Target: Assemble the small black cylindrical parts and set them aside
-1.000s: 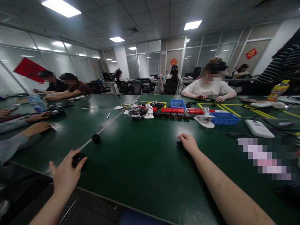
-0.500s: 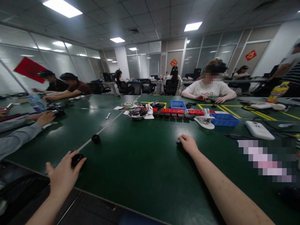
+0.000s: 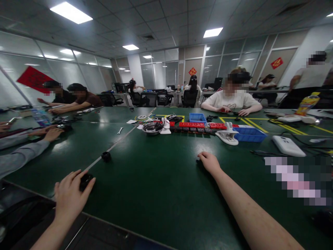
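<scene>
An office, shown by glass partitions [image 3: 166, 74], mesh swivel chairs [image 3: 164, 97] and ceiling light panels [image 3: 71, 12].

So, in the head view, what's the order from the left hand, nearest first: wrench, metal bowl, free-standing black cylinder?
1. Free-standing black cylinder: just ahead, right of the left hand.
2. Wrench: farther ahead.
3. Metal bowl: farther right.

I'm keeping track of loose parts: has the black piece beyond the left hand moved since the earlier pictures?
No. The black piece sits at the same spot along the pale line.
</scene>
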The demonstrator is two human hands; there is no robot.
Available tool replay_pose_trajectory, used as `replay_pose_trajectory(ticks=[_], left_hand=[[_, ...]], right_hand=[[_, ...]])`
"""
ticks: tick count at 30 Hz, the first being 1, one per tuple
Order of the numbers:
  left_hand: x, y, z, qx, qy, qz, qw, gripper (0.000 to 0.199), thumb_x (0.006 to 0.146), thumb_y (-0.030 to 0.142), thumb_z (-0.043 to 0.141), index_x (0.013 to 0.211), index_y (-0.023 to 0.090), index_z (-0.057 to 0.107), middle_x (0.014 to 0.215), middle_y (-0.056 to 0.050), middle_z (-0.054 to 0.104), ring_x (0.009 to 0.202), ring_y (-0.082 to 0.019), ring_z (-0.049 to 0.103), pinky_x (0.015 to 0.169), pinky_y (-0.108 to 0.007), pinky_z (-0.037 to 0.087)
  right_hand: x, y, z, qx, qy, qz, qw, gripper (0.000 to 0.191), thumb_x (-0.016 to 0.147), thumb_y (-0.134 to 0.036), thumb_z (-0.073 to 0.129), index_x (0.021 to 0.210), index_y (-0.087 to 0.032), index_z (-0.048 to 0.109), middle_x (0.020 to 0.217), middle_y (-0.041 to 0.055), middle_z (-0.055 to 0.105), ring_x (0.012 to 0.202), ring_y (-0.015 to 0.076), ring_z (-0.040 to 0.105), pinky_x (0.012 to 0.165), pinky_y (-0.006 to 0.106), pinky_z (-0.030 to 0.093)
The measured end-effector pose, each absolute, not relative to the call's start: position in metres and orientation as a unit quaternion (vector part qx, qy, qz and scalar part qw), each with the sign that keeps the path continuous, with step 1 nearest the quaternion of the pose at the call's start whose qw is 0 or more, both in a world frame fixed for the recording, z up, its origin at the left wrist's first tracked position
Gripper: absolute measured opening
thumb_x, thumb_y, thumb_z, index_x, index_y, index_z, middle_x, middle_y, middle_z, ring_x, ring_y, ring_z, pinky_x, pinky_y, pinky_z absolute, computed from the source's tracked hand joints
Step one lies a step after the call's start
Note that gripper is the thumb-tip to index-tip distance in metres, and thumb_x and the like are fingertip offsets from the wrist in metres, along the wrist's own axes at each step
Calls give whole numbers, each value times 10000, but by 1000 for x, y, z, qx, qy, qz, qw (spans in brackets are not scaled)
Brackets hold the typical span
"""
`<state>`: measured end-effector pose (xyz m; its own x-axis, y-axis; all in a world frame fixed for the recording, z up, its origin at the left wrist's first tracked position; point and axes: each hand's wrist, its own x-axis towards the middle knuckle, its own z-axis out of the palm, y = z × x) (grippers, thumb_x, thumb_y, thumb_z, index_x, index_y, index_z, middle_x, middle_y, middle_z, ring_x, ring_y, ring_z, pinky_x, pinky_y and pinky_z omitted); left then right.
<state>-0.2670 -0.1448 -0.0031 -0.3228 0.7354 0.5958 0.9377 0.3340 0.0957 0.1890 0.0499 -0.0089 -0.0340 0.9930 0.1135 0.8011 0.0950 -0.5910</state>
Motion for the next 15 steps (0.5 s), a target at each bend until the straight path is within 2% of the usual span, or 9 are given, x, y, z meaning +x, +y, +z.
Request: replay_pose_trajectory(ticks=[4, 6, 9, 12, 15], left_hand=[[-267, -146, -5, -540, -776, -222, 240, 428, 838, 467, 285, 1120, 197, 460, 1217, -129, 441, 1189, -323, 344, 961, -508, 256], [-266, -148, -5, -539, -768, -234, 253, 420, 846, 447, 311, 1185, 219, 409, 1290, -119, 380, 1209, -333, 322, 959, -526, 250], [-256, -151, 0, -532, -746, -273, 294, 500, 843, 417, 374, 1304, 259, 265, 1391, -103, 244, 1249, -353, 255, 983, -558, 180], [-228, -150, 7, -540, -713, -317, 316, 573, 840, 403, 404, 1337, 374, 118, 1438, 1, 141, 1281, -324, 201, 1020, -556, 106], [-182, -140, 13, -649, -633, -319, 277, 586, 847, 351, 396, 1362, 292, 124, 1444, -45, 109, 1291, -326, 167, 1033, -540, 119]], right_hand=[[190, 50, -8, -643, -692, 194, 266, 227, 874, -327, 473, 853, -131, 586, 836, 21, 603, 781, 139, 572, 734, 331, 462], [190, 50, -8, -640, -690, 199, 275, 233, 872, -334, 473, 842, -132, 585, 827, 19, 601, 775, 139, 571, 733, 330, 459], [190, 48, -11, -632, -684, 210, 297, 238, 867, -341, 479, 820, -132, 582, 800, 13, 595, 753, 135, 566, 726, 326, 453], [189, 48, -12, -624, -667, 224, 339, 214, 847, -325, 509, 785, -131, 577, 752, 1, 584, 714, 129, 557, 707, 318, 448], [185, 49, 6, -614, -631, 233, 413, 159, 810, -274, 521, 777, -130, 578, 720, 14, 583, 685, 142, 552, 680, 316, 443]])
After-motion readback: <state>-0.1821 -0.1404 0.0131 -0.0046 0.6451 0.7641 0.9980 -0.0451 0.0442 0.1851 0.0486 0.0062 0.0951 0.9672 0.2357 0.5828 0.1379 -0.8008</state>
